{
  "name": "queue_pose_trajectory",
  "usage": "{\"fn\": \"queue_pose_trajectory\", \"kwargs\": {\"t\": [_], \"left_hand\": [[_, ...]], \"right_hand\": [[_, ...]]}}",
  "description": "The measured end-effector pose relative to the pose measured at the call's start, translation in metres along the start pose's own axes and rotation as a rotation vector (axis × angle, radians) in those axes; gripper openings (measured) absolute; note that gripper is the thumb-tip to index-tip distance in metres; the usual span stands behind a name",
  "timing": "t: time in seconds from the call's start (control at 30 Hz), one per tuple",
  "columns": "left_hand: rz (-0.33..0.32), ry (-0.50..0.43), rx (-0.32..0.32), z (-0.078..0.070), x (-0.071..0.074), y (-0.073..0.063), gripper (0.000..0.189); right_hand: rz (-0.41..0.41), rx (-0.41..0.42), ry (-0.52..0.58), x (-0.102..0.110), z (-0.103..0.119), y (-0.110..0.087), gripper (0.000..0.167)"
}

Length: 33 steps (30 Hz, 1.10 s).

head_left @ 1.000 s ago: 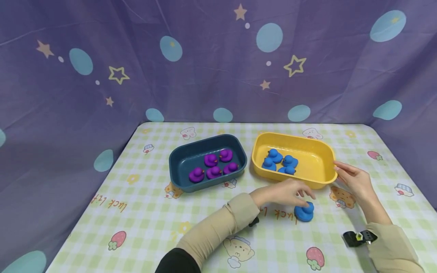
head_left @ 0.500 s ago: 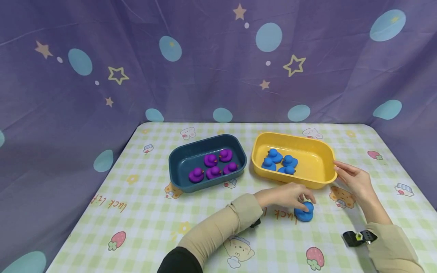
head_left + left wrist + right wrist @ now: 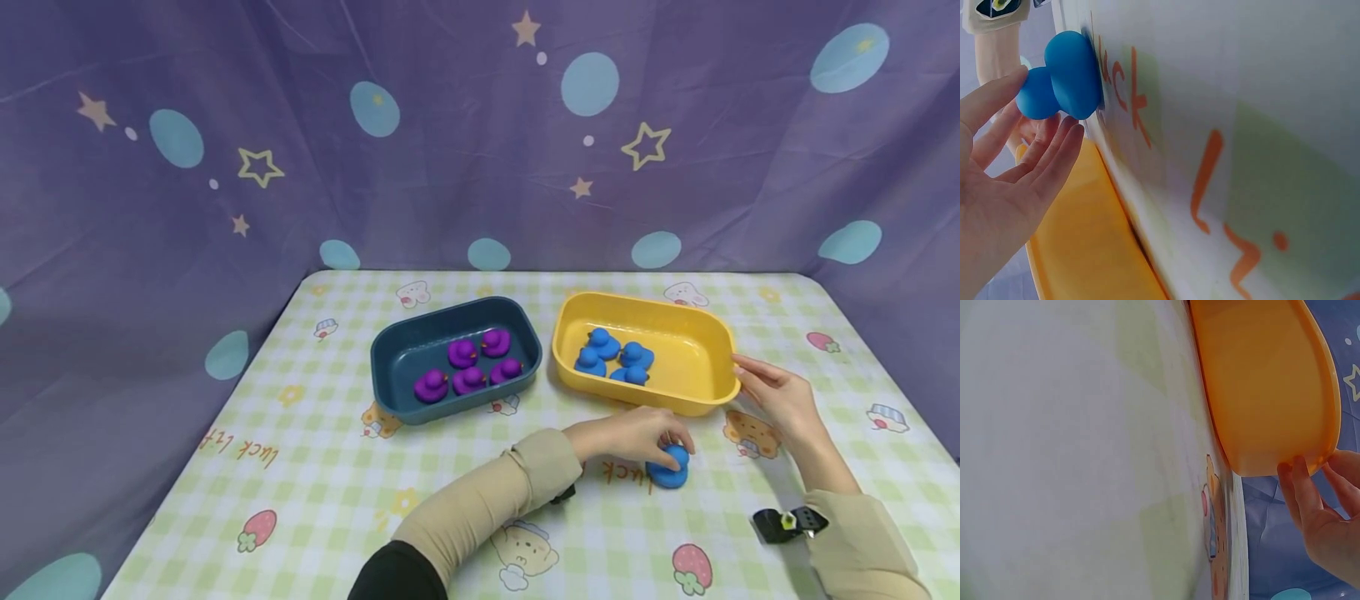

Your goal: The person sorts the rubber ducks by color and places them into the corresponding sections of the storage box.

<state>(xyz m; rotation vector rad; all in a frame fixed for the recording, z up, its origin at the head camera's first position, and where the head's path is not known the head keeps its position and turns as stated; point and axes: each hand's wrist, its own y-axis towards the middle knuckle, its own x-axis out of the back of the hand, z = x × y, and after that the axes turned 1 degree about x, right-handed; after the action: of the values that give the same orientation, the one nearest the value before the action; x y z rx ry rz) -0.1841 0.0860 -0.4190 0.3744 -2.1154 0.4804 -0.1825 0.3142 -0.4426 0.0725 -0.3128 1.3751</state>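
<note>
A blue rubber duck (image 3: 667, 477) rests on the checked cloth in front of the yellow tray (image 3: 697, 407). My left hand (image 3: 636, 432) has its thumb and curved fingers around the duck's head; in the left wrist view the thumb tip meets the blue head (image 3: 1037, 94). My right hand (image 3: 784, 402) touches the right end of the yellow tray, fingers fairly straight. In the right wrist view, its fingertips (image 3: 1298, 464) lie against the tray's outer wall (image 3: 1266, 394). Several blue ducks (image 3: 637, 355) sit inside that tray, toward its left side.
Left of the yellow tray stands a dark teal tray (image 3: 397, 367) holding several purple ducks (image 3: 469, 380). A printed tablecloth (image 3: 330, 500) covers the table, and a purple patterned curtain (image 3: 465, 183) hangs behind it.
My left hand has shifted slightly right and down, and its thumb and fingers have closed in around the duck's head. The duck, both trays and my right hand have stayed in place.
</note>
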Motion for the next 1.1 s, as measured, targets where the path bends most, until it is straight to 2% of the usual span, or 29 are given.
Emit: {"fn": "queue_pose_trajectory", "kwargs": {"t": [0.17, 0.37, 0.5, 0.73, 0.83, 0.97, 1.1], "left_hand": [[-0.003, 0.003, 0.004, 0.001, -0.002, 0.001, 0.028], [-0.003, 0.003, 0.0, 0.0, -0.003, 0.001, 0.027], [-0.01, 0.007, -0.017, -0.001, -0.001, -0.001, 0.027], [-0.022, -0.014, -0.039, -0.001, 0.004, -0.009, 0.027], [-0.032, -0.037, -0.047, -0.001, 0.006, -0.013, 0.027], [-0.052, -0.068, -0.063, -0.003, 0.011, -0.017, 0.028], [-0.07, -0.1, -0.068, -0.006, 0.016, -0.022, 0.028]], "right_hand": [[-0.001, -0.003, 0.03, 0.001, -0.008, 0.006, 0.045], [-0.011, 0.016, -0.023, 0.007, -0.023, 0.015, 0.058], [-0.029, -0.002, 0.001, 0.008, -0.031, 0.02, 0.058], [-0.003, 0.019, -0.015, 0.004, -0.01, 0.005, 0.06], [-0.017, 0.0, -0.005, 0.0, -0.003, 0.001, 0.053], [-0.023, 0.002, 0.025, 0.001, -0.005, 0.001, 0.047], [-0.006, 0.032, 0.007, 0.002, -0.011, 0.004, 0.053]]}}
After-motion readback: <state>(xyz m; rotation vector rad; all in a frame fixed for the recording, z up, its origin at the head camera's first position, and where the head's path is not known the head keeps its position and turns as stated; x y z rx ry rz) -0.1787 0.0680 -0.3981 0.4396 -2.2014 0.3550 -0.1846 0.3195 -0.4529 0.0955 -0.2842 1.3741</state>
